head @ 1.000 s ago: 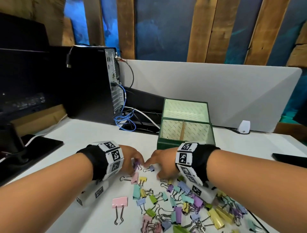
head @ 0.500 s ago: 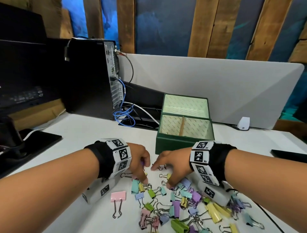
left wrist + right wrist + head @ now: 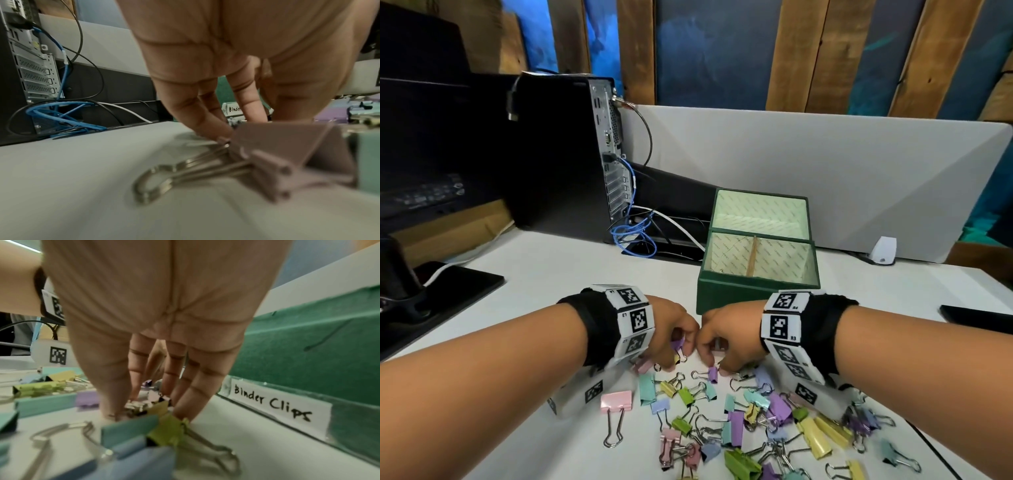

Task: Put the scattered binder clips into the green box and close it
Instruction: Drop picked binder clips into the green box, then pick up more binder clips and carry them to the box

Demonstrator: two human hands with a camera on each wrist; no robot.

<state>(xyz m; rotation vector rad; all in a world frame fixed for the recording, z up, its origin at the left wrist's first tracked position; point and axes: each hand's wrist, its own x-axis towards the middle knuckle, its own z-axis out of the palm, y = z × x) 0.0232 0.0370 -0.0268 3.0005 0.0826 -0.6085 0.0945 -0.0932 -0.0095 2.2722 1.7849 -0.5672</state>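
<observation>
The green box (image 3: pixel 756 291) stands open and looks empty at 12 o'clock from the hands, with nearly all binder clips (image 3: pixel 739 425) loose at 6 o'clock. Left hand (image 3: pixel 671 332) pinches a purple clip (image 3: pixel 677 344); right hand (image 3: pixel 726 337) curls its fingers round a few clips, so packing has barely begun.

Office desk setup: black PC tower (image 3: pixel 565 154) with tangled blue network cables (image 3: pixel 635 233), monitor stand (image 3: pixel 431 287), grey desk divider (image 3: pixel 825 171) on white desk (image 3: pixel 551 274).
</observation>
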